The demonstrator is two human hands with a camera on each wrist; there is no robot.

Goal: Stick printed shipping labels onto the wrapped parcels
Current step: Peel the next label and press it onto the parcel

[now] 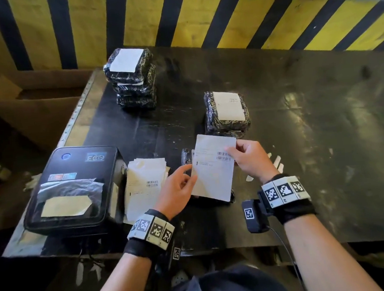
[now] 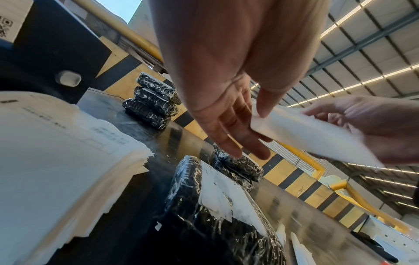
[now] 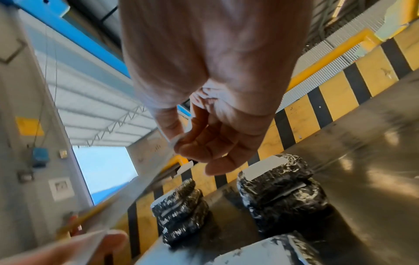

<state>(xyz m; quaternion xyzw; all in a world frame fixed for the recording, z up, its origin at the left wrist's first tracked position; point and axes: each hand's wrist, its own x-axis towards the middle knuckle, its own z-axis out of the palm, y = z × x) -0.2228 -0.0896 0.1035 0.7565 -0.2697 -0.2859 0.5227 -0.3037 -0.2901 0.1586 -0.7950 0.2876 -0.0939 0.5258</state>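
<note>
I hold a white shipping label (image 1: pixel 212 166) with barcodes in the air between both hands. My left hand (image 1: pixel 189 174) pinches its left edge, thumb on top and fingers beneath (image 2: pixel 247 141). My right hand (image 1: pixel 230 152) pinches the upper right corner (image 3: pixel 174 141). Directly below lies a black plastic-wrapped parcel (image 1: pixel 185 157), mostly hidden by the sheet; a white patch shows on its top (image 2: pixel 222 200). A stack of labelled parcels (image 1: pixel 130 79) stands at the back left, and a shorter stack (image 1: pixel 227 111) stands just beyond the held label.
A black label printer (image 1: pixel 72 186) sits at the front left of the dark table (image 1: pixel 309 138), with a pile of printed labels (image 1: pixel 143 182) beside it. White paper strips (image 1: pixel 276 162) lie right of my right hand. A cardboard box (image 1: pixel 26 106) stands left; a yellow-black striped barrier (image 1: pixel 201 21) runs behind.
</note>
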